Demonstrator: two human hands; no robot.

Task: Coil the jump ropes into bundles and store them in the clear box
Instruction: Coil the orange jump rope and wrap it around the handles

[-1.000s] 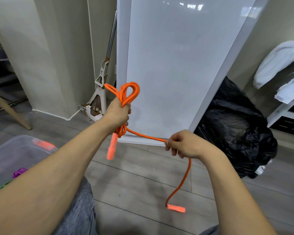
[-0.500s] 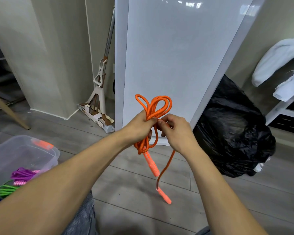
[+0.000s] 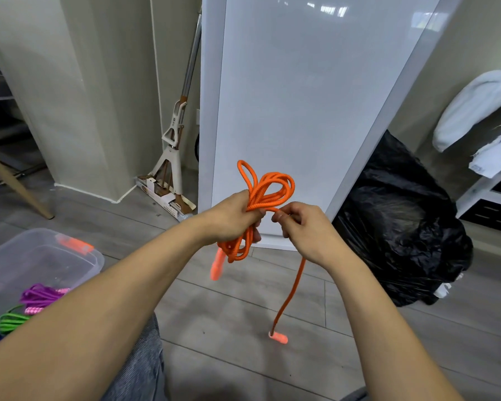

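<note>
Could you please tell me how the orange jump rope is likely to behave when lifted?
Probably floppy: the orange jump rope sags in loose loops from the left hand, its tail hanging below the right hand. The unbound loops would likely spill apart if released. The dangling handle may swing.

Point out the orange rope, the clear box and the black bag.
orange rope [image 3: 256, 195], head view, on the bunched strands just below its loops.
clear box [image 3: 26, 256], head view, on a bare part of its wall.
black bag [image 3: 402, 227], head view, on the middle of its crumpled front.
</note>
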